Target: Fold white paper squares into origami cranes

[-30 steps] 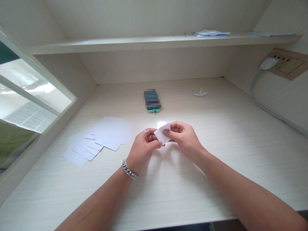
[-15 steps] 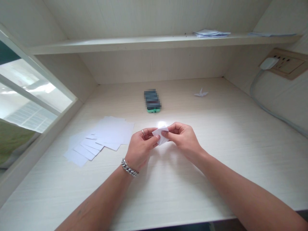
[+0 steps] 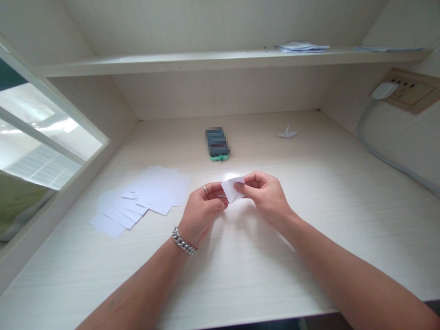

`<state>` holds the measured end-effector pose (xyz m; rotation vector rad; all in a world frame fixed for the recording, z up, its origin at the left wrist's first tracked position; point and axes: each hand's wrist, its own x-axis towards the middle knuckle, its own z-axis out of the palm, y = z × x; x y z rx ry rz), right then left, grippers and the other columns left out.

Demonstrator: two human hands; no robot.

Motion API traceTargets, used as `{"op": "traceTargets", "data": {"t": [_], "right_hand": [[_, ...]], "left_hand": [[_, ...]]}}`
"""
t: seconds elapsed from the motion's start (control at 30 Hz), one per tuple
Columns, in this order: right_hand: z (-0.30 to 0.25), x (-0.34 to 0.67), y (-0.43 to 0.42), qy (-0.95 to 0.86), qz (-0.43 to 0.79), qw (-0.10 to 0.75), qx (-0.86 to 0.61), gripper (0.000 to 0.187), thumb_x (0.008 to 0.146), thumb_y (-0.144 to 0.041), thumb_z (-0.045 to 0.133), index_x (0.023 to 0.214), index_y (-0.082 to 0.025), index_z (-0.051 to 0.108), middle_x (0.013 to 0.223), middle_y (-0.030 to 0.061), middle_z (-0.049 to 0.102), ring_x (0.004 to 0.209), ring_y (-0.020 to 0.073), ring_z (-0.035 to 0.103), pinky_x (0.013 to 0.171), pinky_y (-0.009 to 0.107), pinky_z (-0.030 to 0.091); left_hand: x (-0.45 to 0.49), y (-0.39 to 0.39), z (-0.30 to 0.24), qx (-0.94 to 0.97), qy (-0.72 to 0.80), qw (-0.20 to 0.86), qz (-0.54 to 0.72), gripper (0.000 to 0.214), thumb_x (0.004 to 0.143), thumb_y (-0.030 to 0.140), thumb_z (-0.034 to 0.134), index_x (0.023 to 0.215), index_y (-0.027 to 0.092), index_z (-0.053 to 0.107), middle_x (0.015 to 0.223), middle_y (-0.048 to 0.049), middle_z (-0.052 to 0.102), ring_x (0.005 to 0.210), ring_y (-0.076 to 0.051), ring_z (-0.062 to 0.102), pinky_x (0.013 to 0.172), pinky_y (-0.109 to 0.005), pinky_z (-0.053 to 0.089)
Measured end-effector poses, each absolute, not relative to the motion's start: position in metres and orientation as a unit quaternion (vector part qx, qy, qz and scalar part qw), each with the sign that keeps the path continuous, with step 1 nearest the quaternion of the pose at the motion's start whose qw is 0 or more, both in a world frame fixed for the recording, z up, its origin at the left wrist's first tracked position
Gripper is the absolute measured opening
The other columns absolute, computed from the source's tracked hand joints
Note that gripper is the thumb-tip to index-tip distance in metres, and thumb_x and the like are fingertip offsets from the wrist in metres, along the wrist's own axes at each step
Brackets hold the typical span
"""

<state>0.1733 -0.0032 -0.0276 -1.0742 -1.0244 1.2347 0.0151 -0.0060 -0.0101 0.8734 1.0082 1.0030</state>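
Note:
A small folded piece of white paper (image 3: 231,189) is raised a little above the desk, between my two hands. My right hand (image 3: 266,191) pinches its right side, thumb on the front face and fingers behind. My left hand (image 3: 202,206), with a ring and a chain bracelet (image 3: 184,241), has its curled fingertips at the paper's left edge. The left thumb rests low beside that edge, off the front face. Part of the left fingertips is hidden behind the paper.
Loose white paper sheets (image 3: 158,188) lie spread on the left of the desk. A phone-like object (image 3: 219,158), mostly pixelated, lies behind my hands. A folded paper crane (image 3: 287,133) stands back right. Papers (image 3: 302,47) lie on the shelf; a cable (image 3: 385,160) runs down the right wall.
The folded paper has shifted slightly right and up with my right hand. My left thumb has slid off its front face to the lower left edge.

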Motion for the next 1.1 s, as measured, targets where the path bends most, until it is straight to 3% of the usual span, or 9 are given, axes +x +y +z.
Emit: {"op": "traceTargets", "data": {"t": [0.23, 0.6, 0.83, 1.1], "right_hand": [[-0.028, 0.174, -0.005, -0.484, 0.566, 0.496, -0.446, 0.024, 0.068, -0.036, 0.080, 0.078, -0.016, 0.072, 0.075, 0.0036, 0.070, 0.068, 0.0156, 0.064, 0.062, 0.028, 0.050], [-0.013, 0.179, -0.005, -0.385, 0.656, 0.492, -0.424, 0.011, 0.064, -0.023, 0.077, 0.074, -0.017, 0.076, 0.076, 0.0038, 0.070, 0.072, 0.0152, 0.065, 0.068, 0.028, 0.055], [-0.018, 0.178, -0.007, -0.428, 0.614, 0.482, -0.456, 0.015, 0.065, -0.023, 0.078, 0.077, -0.016, 0.074, 0.076, 0.0034, 0.070, 0.071, 0.0156, 0.065, 0.066, 0.029, 0.054], [-0.024, 0.175, -0.006, -0.458, 0.566, 0.494, -0.476, 0.023, 0.066, -0.023, 0.078, 0.085, -0.016, 0.066, 0.072, 0.0024, 0.069, 0.066, 0.0160, 0.066, 0.062, 0.029, 0.053]], "left_hand": [[0.010, -0.003, -0.013, 0.481, 0.468, 0.584, 0.456, 0.036, 0.066, 0.023, 0.079, 0.101, 0.016, 0.070, 0.089, -0.0079, 0.073, 0.079, -0.018, 0.066, 0.067, -0.027, 0.051], [0.006, 0.000, -0.008, 0.468, 0.473, 0.587, 0.461, 0.008, 0.066, 0.016, 0.074, 0.074, 0.015, 0.074, 0.074, -0.0043, 0.071, 0.070, -0.016, 0.064, 0.064, -0.028, 0.054], [0.005, -0.001, -0.009, 0.479, 0.478, 0.577, 0.458, 0.011, 0.068, 0.015, 0.068, 0.075, 0.014, 0.077, 0.074, -0.0068, 0.073, 0.069, -0.017, 0.065, 0.066, -0.030, 0.055], [0.006, 0.000, -0.014, 0.489, 0.501, 0.553, 0.452, 0.033, 0.064, 0.024, 0.082, 0.092, 0.012, 0.069, 0.080, -0.0087, 0.074, 0.071, -0.018, 0.068, 0.066, -0.029, 0.054]]}}
